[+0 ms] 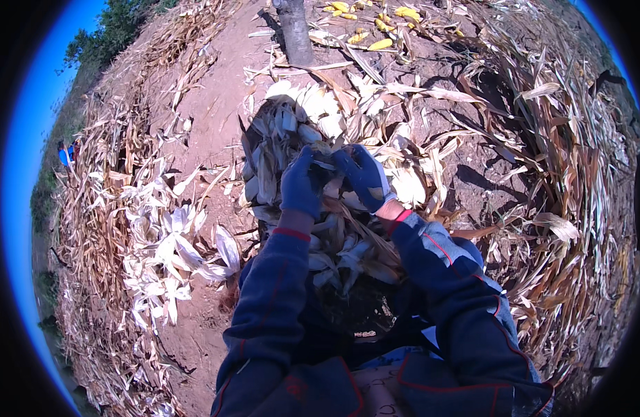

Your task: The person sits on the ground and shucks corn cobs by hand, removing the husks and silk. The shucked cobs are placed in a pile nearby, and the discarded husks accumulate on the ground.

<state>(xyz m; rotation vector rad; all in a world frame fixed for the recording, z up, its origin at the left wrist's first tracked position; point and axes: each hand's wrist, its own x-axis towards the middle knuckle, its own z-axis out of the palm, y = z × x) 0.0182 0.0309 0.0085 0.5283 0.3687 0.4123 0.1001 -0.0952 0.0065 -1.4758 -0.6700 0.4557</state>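
My left hand (300, 182), in a blue-grey glove, has its fingers closed around an ear of corn in its dry husk (324, 148). On the other side of that ear, my right hand (364, 174) grips it too, thumb and fingers bent inward. The gloves and shadow hide much of the ear. Below and beyond both hands lies a heap of unhusked corn ears (286, 122) with pale, papery husks. Part of the heap is in my shadow, and its near end reaches towards my legs.
Several bare yellow corn cobs (379, 44) lie beyond a wooden post or trunk (295, 34). Stripped white husks (176, 245) are scattered to the left. Dry corn stalks (575, 182) are piled along the right, with another stalk row (109, 208) at the left.
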